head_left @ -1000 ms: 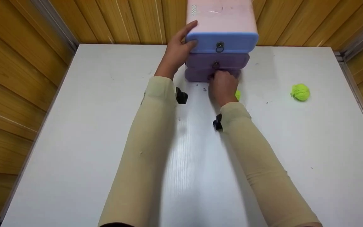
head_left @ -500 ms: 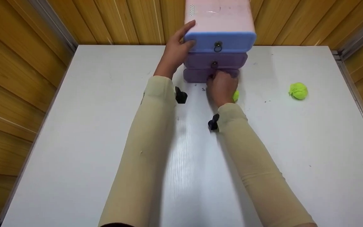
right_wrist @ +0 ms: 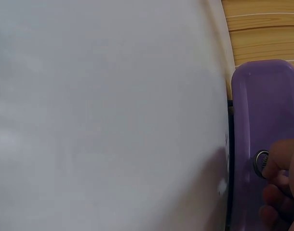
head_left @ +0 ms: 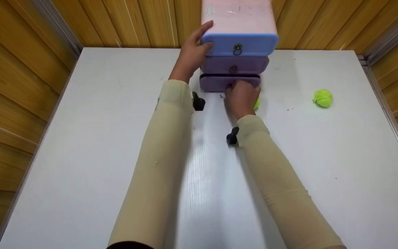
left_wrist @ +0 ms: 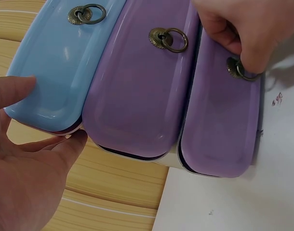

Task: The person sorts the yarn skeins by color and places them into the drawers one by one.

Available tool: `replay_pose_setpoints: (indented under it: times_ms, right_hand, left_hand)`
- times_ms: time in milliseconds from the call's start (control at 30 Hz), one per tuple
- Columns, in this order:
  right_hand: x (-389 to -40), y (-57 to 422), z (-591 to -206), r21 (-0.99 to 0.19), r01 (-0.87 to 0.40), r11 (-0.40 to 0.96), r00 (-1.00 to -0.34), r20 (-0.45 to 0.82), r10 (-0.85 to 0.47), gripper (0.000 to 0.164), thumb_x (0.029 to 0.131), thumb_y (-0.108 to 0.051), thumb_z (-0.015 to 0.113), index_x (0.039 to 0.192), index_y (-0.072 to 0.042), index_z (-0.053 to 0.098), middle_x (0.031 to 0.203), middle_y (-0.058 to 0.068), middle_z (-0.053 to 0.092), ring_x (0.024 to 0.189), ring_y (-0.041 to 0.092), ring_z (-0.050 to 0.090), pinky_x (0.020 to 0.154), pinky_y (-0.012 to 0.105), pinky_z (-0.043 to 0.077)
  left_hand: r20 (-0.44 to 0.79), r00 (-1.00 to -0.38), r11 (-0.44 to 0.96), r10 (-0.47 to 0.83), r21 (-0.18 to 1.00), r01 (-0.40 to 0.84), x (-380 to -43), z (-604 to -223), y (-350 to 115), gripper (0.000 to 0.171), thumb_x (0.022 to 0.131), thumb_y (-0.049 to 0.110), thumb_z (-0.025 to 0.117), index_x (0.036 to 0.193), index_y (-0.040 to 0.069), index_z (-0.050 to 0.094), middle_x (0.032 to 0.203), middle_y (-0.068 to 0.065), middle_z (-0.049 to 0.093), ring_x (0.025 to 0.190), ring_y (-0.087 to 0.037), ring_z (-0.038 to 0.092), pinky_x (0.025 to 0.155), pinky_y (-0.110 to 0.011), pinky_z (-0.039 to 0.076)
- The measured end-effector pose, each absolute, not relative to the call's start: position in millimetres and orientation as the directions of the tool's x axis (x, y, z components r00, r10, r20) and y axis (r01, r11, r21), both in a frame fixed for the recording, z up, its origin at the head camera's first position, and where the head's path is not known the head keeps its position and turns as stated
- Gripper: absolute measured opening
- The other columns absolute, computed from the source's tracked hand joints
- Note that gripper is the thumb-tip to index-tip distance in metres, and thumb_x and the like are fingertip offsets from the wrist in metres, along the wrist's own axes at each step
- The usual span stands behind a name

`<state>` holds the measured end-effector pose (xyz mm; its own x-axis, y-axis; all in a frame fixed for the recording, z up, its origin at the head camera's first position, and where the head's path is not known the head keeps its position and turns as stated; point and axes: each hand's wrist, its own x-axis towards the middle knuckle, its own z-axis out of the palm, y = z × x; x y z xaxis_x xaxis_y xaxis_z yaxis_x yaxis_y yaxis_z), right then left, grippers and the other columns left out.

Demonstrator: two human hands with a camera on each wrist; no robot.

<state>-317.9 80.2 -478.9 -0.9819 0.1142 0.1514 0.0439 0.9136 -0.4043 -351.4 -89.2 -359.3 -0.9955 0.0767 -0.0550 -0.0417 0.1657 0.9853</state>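
A small chest of drawers (head_left: 238,19) has a pink body, a blue top drawer (head_left: 254,45) and two purple drawers below. My left hand (head_left: 191,57) holds its left front edge, the thumb on the blue front and the fingers along the side. At the bottom purple drawer (head_left: 212,83), my right hand (head_left: 242,98) pinches the brass ring pull (left_wrist: 243,72) with curled fingers. A dark gap shows along that drawer's top edge, so it stands slightly out. The middle purple drawer (left_wrist: 137,91) has its own ring (left_wrist: 177,41), hanging free.
A crumpled yellow-green ball (head_left: 323,98) lies on the white table (head_left: 81,138) to the right. Another yellow-green piece (head_left: 257,103) shows partly behind my right hand. Wood-panelled walls (head_left: 143,24) stand behind the chest and at both sides.
The bottom drawer has slid a little toward me, opening a gap above it. My right hand has come slightly nearer with its ring. The left hand keeps its hold.
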Motion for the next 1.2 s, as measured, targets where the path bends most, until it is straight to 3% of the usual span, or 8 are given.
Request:
replay_pose_setpoints:
  times_ms: [633,1200]
  right_hand:
    - [-297.1,86.5,-474.6,-0.356,0.06,0.933,-0.985,0.133,0.114,0.031,0.088,-0.026,0.057,0.061,-0.014,0.048,0.065,0.005,0.056,0.073,0.03,0.058,0.083,0.047,0.033]
    - [-262.9,90.5,-473.5,-0.317,0.066,0.946,-0.982,0.148,0.118,0.03,0.086,-0.027,0.059,0.059,-0.013,0.055,0.066,0.008,0.064,0.071,0.034,0.062,0.082,0.048,0.035]
  left_hand:
    - [-0.065,-0.994,0.174,0.092,0.984,-0.048,-359.5,-357.2,-87.5,0.054,0.097,0.013,0.055,0.142,0.042,0.045,0.156,0.012,0.032,0.138,-0.006,0.036,0.11,-0.033,0.035]
    - [-0.109,-0.99,0.121,0.086,0.988,-0.098,-358.4,-351.1,-86.3,0.054,0.096,0.011,0.056,0.139,0.043,0.048,0.155,0.015,0.033,0.138,-0.004,0.033,0.112,-0.032,0.033]
